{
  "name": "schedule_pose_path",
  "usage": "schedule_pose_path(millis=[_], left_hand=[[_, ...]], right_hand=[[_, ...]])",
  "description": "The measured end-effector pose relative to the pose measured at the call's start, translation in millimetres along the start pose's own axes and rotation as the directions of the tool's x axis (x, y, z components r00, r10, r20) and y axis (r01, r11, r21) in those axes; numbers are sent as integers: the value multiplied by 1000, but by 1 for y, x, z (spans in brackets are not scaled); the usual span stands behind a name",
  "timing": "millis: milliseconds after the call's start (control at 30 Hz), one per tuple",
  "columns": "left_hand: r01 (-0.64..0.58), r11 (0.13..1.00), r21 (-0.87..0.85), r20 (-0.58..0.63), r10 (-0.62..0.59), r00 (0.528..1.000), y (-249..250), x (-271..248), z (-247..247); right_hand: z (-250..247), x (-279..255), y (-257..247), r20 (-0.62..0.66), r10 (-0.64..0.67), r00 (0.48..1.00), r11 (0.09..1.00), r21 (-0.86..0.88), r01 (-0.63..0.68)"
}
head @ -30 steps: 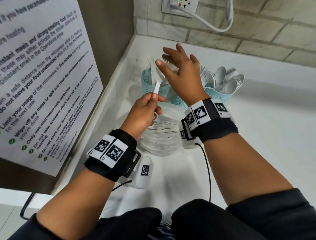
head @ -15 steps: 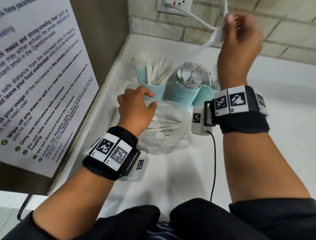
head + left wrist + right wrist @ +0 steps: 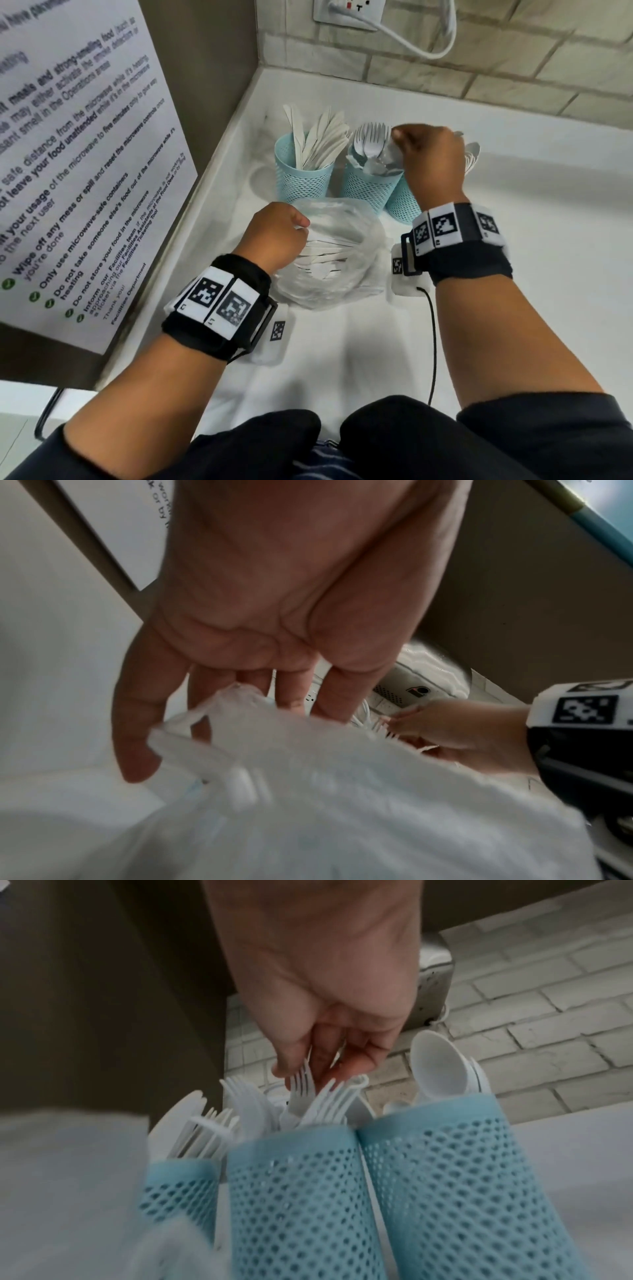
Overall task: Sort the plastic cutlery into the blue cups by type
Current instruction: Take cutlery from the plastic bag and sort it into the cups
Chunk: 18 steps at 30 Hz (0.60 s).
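Observation:
Three blue mesh cups stand in the counter corner: the knife cup (image 3: 303, 178), the fork cup (image 3: 368, 186) and the spoon cup (image 3: 402, 207), which is partly behind my right wrist. My right hand (image 3: 399, 140) hovers over the fork cup (image 3: 298, 1191) and pinches a white fork (image 3: 301, 1085) by its tines, handle down among the other forks. Spoons (image 3: 435, 1066) stick up from the spoon cup (image 3: 462, 1177). My left hand (image 3: 294, 228) reaches into the clear plastic bag (image 3: 342, 270) of white cutlery. Its fingers (image 3: 291, 688) run fairly straight and the bag (image 3: 342, 804) hides their tips.
A cabinet side with a printed notice (image 3: 78, 164) walls off the left. A brick wall with a socket and white cable (image 3: 404, 37) closes the back. The white counter (image 3: 548, 274) stretches to the right.
My right hand has come down from near the wall socket to the fork cup, fork in its fingers. My left hand has moved from the bag's rim into its mouth.

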<state>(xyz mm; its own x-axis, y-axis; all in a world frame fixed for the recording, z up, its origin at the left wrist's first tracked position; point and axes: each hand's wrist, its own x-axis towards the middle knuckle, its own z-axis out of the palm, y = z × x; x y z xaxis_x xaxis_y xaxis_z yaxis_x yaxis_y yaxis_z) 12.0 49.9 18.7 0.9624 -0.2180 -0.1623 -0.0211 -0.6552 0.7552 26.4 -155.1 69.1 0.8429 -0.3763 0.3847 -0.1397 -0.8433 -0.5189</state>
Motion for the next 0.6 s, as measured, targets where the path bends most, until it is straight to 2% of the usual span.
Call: schedule_pose_path(millis=[133, 333, 600], left_hand=[[3, 1000, -9, 10, -3, 1000, -2, 1, 0], [5, 1000, -30, 21, -5, 1000, -2, 1, 2], [10, 998, -60, 11, -10, 1000, -1, 0, 0]], right_hand=[[7, -14, -4, 57, 55, 997, 994, -101, -49], [18, -9, -4, 23, -24, 999, 985, -169, 28], [30, -12, -5, -30, -6, 1000, 976, -217, -1]])
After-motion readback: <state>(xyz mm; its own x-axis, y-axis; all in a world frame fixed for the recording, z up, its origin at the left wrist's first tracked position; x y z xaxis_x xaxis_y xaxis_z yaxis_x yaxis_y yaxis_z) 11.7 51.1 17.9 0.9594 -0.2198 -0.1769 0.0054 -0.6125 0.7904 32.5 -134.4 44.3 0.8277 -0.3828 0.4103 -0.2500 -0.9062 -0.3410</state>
